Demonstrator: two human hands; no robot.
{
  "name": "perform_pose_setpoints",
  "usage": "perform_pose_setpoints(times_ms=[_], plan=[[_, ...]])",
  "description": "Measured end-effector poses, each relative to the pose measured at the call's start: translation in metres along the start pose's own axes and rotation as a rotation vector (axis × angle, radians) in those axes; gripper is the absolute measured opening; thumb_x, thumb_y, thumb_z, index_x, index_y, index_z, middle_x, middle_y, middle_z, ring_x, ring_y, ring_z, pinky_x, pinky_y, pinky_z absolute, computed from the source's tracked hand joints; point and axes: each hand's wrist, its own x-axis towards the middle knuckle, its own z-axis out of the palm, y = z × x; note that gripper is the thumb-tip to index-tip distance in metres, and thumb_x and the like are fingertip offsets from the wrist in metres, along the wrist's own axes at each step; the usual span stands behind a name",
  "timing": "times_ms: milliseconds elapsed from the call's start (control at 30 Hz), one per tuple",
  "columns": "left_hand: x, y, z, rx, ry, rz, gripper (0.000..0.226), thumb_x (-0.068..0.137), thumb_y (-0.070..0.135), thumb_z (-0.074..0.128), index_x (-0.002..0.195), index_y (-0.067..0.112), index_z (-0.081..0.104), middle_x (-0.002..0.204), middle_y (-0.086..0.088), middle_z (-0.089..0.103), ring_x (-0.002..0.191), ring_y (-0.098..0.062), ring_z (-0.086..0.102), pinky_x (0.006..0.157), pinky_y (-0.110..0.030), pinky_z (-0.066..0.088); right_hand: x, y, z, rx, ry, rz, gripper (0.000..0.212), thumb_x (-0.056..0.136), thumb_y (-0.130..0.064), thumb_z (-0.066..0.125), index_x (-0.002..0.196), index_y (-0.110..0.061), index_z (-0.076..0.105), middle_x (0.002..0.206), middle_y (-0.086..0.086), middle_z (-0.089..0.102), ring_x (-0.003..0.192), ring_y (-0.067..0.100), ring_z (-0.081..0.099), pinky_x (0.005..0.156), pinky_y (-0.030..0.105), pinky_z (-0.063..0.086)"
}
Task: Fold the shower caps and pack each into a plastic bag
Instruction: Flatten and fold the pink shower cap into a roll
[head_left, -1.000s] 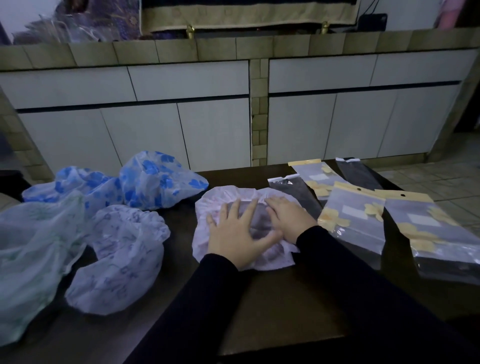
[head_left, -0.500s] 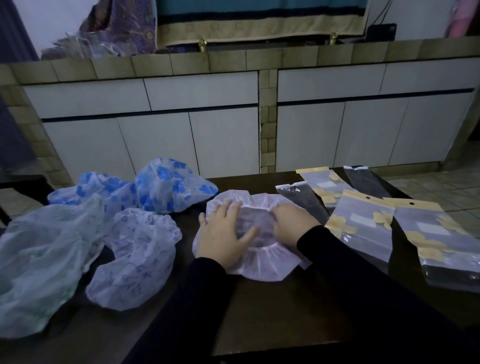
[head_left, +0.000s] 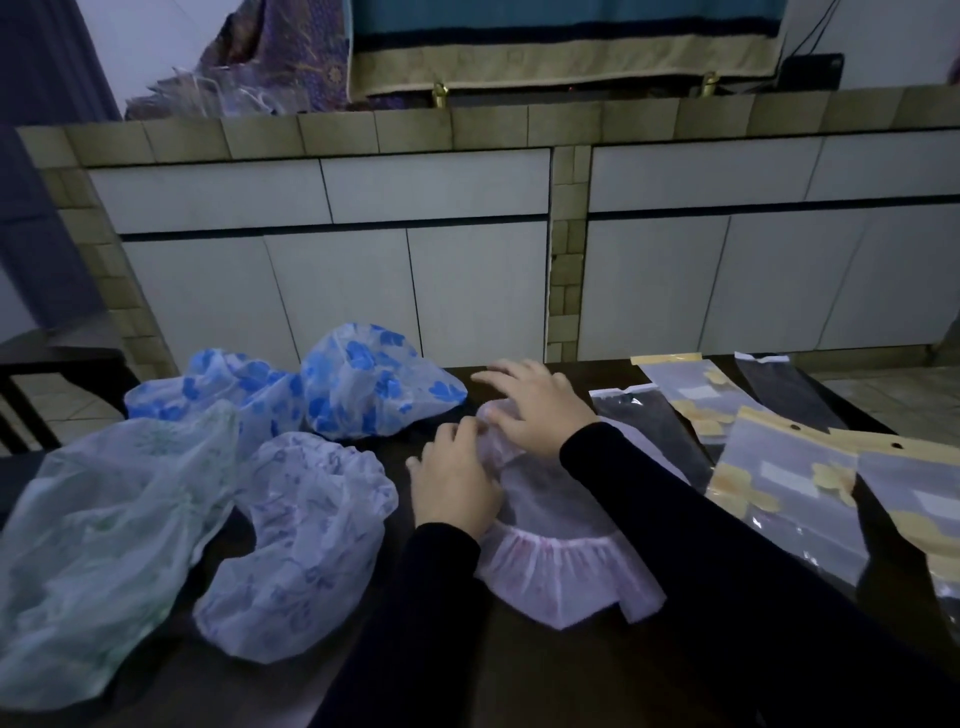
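Worktop (head_left: 519, 670): dark, carries all items below.

Green cap (head_left: 98, 545): far left of the left hand, loose and puffed, unfolded.

Pale cap (head_left: 306, 540): just left of the left hand, crumpled, unfolded.

2 blue caps (head_left: 363, 384): beyond and left of both hands, heaped against each other, unfolded.

Pink cap (head_left: 566, 566): the one in work. Lies flat under both hands, ruffled elastic rim showing near the sleeves. Not yet folded down to bag size, by the look of it.

Bags (head_left: 789, 499): right of the right hand, several overlapping in a fan, yellow header strips, apparently empty. None opened.

Left hand (head_left: 457, 483): on the pink cap's left edge, fingers curled and pinching the rim.

Right hand (head_left: 535, 405): at the cap's far edge, fingers spread, pressing down; grasping nothing that can be seen.

Risks, judged:
- Thin film and a gathered rim tend to spring back, so a fold may open if either hand lifts early.
- Trapped air would leave the bundle too bulky for a narrow bag.
- A sleeve sweeping right could scatter the fanned bags.
- Dim light makes edges hard to align.
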Motion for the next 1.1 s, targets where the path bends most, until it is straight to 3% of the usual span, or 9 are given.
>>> perform_pose_setpoints(times_ms=[100, 200, 400, 533, 633, 767, 867, 967, 1100], plan=[[0.002, -0.001, -0.002, -0.144, 0.018, 0.050, 0.039, 0.086, 0.025, 0.059, 0.124, 0.027, 0.049, 0.126, 0.003, 0.048, 0.112, -0.015, 0.051, 0.101, -0.045, 0.040, 0.002, 0.008, 0.000, 0.028, -0.082, 0.022, 0.030, 0.098, -0.040, 0.040, 0.123, -0.033, 0.055, 0.124, -0.007, 0.058, 0.120, 0.015, 0.045, 0.103, 0.042, 0.027], [0.005, -0.002, -0.003, -0.339, 0.056, -0.028, 0.022, 0.093, 0.042, 0.051, 0.111, 0.030, 0.055, 0.109, 0.010, 0.052, 0.094, -0.004, 0.052, 0.076, -0.024, 0.043, -0.005, 0.018, 0.007, 0.204, 0.053, 0.088, 0.012, 0.096, -0.034, 0.049, 0.099, -0.029, 0.060, 0.101, -0.012, 0.061, 0.100, 0.012, 0.055, 0.101, 0.043, 0.035], [0.014, -0.003, 0.001, -0.296, 0.024, -0.201, 0.026, 0.095, 0.049, 0.045, 0.096, 0.028, 0.060, 0.085, 0.013, 0.057, 0.072, 0.000, 0.051, 0.062, -0.022, 0.036, -0.016, 0.028, 0.021, 0.473, 0.263, 0.228, 0.007, 0.093, -0.028, 0.053, 0.090, -0.035, 0.056, 0.096, -0.013, 0.058, 0.098, 0.015, 0.055, 0.089, 0.043, 0.050], [0.015, -0.002, 0.000, -0.451, 0.110, -0.197, 0.010, 0.092, 0.036, 0.058, 0.094, 0.028, 0.064, 0.091, 0.012, 0.060, 0.079, 0.002, 0.054, 0.062, -0.015, 0.036, -0.018, 0.034, 0.014, 0.598, 0.238, 0.286, 0.007, 0.092, -0.019, 0.057, 0.094, -0.022, 0.063, 0.090, -0.010, 0.061, 0.090, 0.007, 0.056, 0.085, 0.032, 0.053], [0.013, 0.000, -0.001, -0.483, 0.158, -0.169, 0.006, 0.091, 0.028, 0.061, 0.096, 0.028, 0.063, 0.094, 0.012, 0.060, 0.085, 0.001, 0.056, 0.073, -0.020, 0.046, -0.015, 0.036, 0.015, 0.623, 0.285, 0.421, 0.008, 0.090, -0.018, 0.058, 0.087, -0.019, 0.065, 0.083, -0.008, 0.061, 0.087, 0.012, 0.058, 0.082, 0.036, 0.054], [0.014, -0.001, 0.001, -0.434, 0.096, -0.167, 0.022, 0.089, 0.014, 0.061, 0.106, 0.028, 0.059, 0.104, 0.012, 0.057, 0.094, -0.003, 0.054, 0.080, -0.022, 0.045, -0.011, 0.030, 0.018, 0.531, 0.272, 0.466, 0.009, 0.091, -0.020, 0.055, 0.086, -0.022, 0.063, 0.081, -0.009, 0.060, 0.083, 0.011, 0.057, 0.083, 0.039, 0.054], [0.019, 0.000, 0.004, -0.452, 0.045, -0.179, 0.027, 0.092, 0.028, 0.058, 0.118, 0.029, 0.055, 0.109, 0.011, 0.058, 0.099, -0.005, 0.054, 0.079, -0.022, 0.041, -0.008, 0.022, 0.017, 0.400, 0.145, 0.411, 0.003, 0.087, -0.030, 0.057, 0.089, -0.031, 0.057, 0.091, -0.010, 0.062, 0.089, 0.015, 0.057, 0.088, 0.038, 0.048], [0.029, 0.004, 0.010, -0.330, 0.158, -0.136, 0.024, 0.097, 0.032, 0.048, 0.116, 0.024, 0.060, 0.116, 0.005, 0.055, 0.098, -0.006, 0.045, 0.077, -0.023, 0.036, -0.006, 0.017, 0.018, 0.316, 0.080, 0.452, 0.013, 0.082, -0.031, 0.059, 0.094, -0.034, 0.056, 0.099, -0.009, 0.062, 0.094, 0.017, 0.056, 0.096, 0.038, 0.040], [0.047, 0.008, 0.018, -0.102, 0.229, -0.088, 0.029, 0.097, 0.021, 0.046, 0.119, 0.016, 0.063, 0.147, 0.000, 0.036, 0.118, -0.020, 0.039, 0.087, -0.030, 0.041, -0.005, 0.015, 0.017, 0.285, 0.079, 0.516, 0.024, 0.081, -0.018, 0.056, 0.103, -0.028, 0.059, 0.093, -0.007, 0.055, 0.087, 0.016, 0.044, 0.094, 0.035, 0.034]])
